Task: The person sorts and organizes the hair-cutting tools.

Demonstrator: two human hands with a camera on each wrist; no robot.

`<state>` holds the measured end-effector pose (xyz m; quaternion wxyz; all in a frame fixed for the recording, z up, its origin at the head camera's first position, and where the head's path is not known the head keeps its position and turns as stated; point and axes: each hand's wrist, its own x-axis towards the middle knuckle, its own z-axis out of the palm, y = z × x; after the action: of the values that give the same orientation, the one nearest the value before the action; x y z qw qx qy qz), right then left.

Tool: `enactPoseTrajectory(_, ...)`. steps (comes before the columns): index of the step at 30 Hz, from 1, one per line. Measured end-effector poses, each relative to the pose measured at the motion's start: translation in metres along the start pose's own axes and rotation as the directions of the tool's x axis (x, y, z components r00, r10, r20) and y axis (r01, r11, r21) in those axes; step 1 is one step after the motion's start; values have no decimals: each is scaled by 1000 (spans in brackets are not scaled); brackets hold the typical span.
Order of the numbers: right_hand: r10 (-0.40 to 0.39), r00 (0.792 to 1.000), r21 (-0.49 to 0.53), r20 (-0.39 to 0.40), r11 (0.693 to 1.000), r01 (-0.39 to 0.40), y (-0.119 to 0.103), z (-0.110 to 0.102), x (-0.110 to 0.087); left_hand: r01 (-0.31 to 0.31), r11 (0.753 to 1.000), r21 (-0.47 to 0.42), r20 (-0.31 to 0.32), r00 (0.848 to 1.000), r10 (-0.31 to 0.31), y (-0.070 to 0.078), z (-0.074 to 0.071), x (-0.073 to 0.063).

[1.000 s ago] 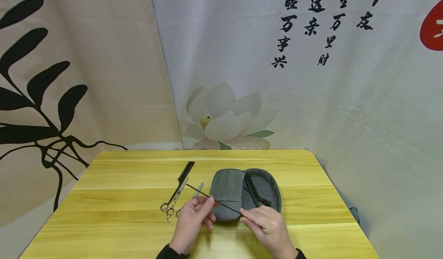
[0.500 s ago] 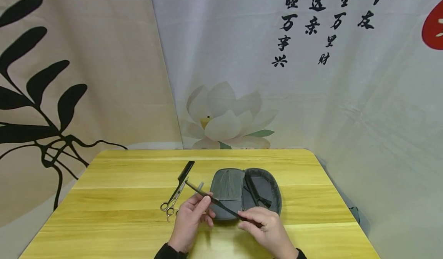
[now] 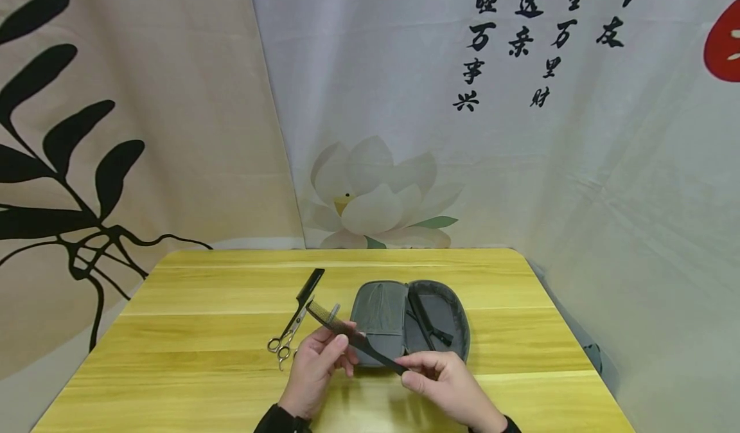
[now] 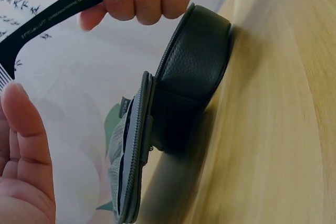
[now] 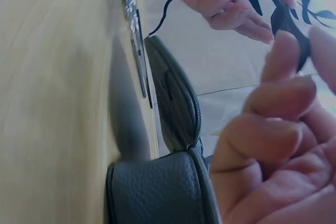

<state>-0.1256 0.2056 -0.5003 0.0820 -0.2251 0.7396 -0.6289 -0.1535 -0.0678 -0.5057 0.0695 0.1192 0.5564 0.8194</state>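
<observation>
Both hands hold one black comb [image 3: 372, 347] in the air, over the near side of an open grey zip case [image 3: 378, 311]. My left hand [image 3: 317, 363] pinches it near the toothed part, thumb on top. The end of the handle is pinched between thumb and fingers of my right hand [image 3: 442, 381]. White lettering shows along the handle [image 4: 58, 14] in the left wrist view. The comb's teeth point up and to the left in the head view. Inside the case's right half lies a black tool [image 3: 424, 317], with its kind unclear.
Left of the case, a second black comb [image 3: 311, 285] lies beside silver scissors [image 3: 291, 336] on the wooden table [image 3: 202, 343]. Another metal tool [image 3: 334, 312] is partly hidden behind the left hand. A printed cloth [image 3: 520, 182] hangs behind the table.
The comb has been turned from edge-on, looking like a thin rod, so that its flat side and teeth now show. The right hand has lowered slightly. Case and scissors stay put.
</observation>
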Motion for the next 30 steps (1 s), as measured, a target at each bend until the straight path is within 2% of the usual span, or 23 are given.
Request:
enactPoseTrajectory(6,110,987,94,118,988,-122,-3,-6,-1,-48,998,-36,145,988,52,-1,-4,-1)
enactPoseTrajectory(10,108,989,87,102,989,-117,-3,-7,-2,-76,997,-25,189,979,80,-3,-5,-1)
enactPoseTrajectory(12,104,993,90,53,990,-109,-2,-8,-1,-71,997,11,164,984,68,-4,-6,0)
enactPoseTrajectory(13,105,994,99,19,989,-106,-2,-8,-1,-57,998,35,125,991,52,-4,-6,1)
enactPoseTrajectory(15,138,988,127,-65,984,-129,-1,-9,0,-9,996,86,11,1000,8,-5,-5,4)
enactPoseTrajectory(16,167,979,143,-115,978,-150,-1,-9,1,23,994,105,-56,998,-18,-5,-5,5)
enactPoseTrajectory(18,215,948,173,-235,969,-177,-2,-9,1,83,989,122,-176,983,-61,-6,-4,8)
enactPoseTrajectory(20,252,899,189,-358,962,-195,-3,-8,2,124,986,115,-255,963,-91,-7,-5,10)
enactPoseTrajectory(24,260,802,196,-537,964,-181,-4,-6,5,176,979,107,-305,942,-136,-9,-6,12)
enactPoseTrajectory(30,278,706,196,-652,961,-197,-3,-9,7,282,949,139,-323,919,-225,-14,-8,13)
